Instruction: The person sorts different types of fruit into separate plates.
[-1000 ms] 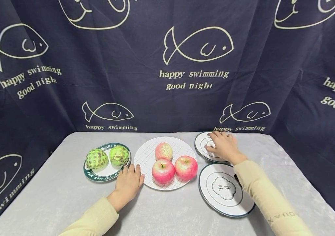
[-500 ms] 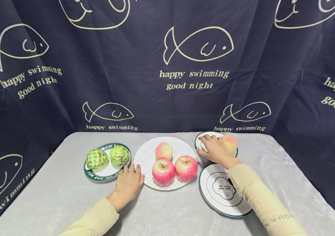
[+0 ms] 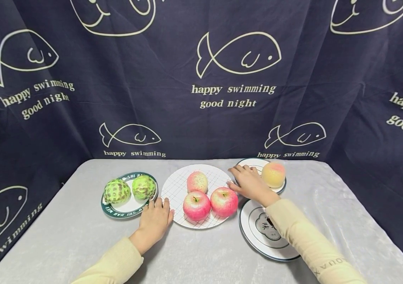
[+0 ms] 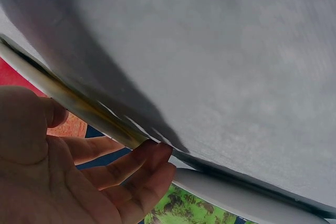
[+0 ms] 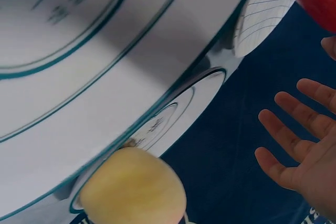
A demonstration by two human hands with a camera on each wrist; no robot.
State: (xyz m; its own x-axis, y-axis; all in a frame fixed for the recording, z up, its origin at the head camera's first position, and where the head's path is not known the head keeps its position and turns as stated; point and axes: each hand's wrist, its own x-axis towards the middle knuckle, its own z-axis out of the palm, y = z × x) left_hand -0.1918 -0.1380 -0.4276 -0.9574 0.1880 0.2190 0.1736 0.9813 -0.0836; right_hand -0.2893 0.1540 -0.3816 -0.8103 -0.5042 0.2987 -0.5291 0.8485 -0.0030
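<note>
My left hand (image 3: 154,221) rests at the near left rim of the white grid-lined plate (image 3: 177,215), fingers relaxed and holding nothing. In the left wrist view its fingertips (image 4: 160,153) lie right at the plates' edges. Two red apples (image 3: 196,206) and a speckled peach (image 3: 197,182) sit on that plate. My right hand (image 3: 251,183), fingers spread and holding nothing, is over the left side of the small rimmed plate (image 3: 254,162), near the right-hand apple. A yellow peach (image 3: 273,174) sits on the small plate's right side, apart from the fingers (image 5: 283,129).
To the left, a green-rimmed oval plate (image 3: 117,214) bears two green custard apples (image 3: 117,191). A larger dark-rimmed plate (image 3: 252,236) lies at front right, partly under my right sleeve (image 3: 304,236). Behind the grey-covered table (image 3: 194,260) hangs a dark blue fish-print curtain (image 3: 173,79).
My right hand has moved left from over the yellow peach toward the grid-lined plate, leaving the peach uncovered on the small plate. My left hand has stayed put.
</note>
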